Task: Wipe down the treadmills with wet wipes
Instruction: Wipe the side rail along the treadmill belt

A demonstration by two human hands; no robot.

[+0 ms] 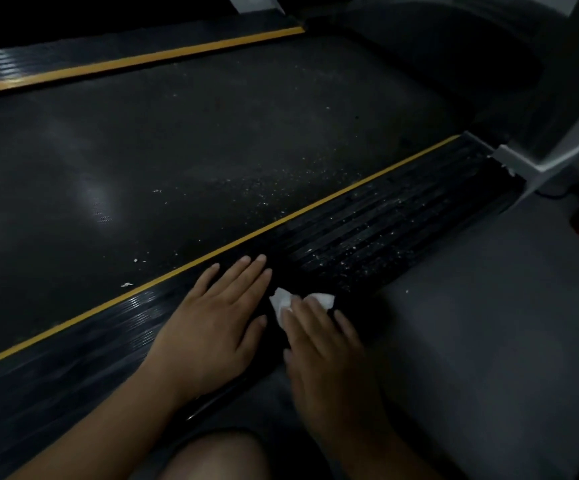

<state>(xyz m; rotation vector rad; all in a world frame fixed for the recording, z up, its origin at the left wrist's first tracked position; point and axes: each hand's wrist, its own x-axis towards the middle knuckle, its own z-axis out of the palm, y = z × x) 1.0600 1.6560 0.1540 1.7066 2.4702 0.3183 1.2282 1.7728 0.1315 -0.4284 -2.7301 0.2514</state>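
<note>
Head view: right hand (322, 344) presses wet wipe (281, 302) flat-fingered (left hand (218, 323) splayed on side rail (367, 230)).

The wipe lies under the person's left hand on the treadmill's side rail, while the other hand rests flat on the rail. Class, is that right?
No. The head view shows the wipe under the right hand, not the left; the left hand is the one resting flat on the side rail.

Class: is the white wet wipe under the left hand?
No, the white wet wipe sits under the right hand; the left hand lies flat on the black ribbed rail.
</note>
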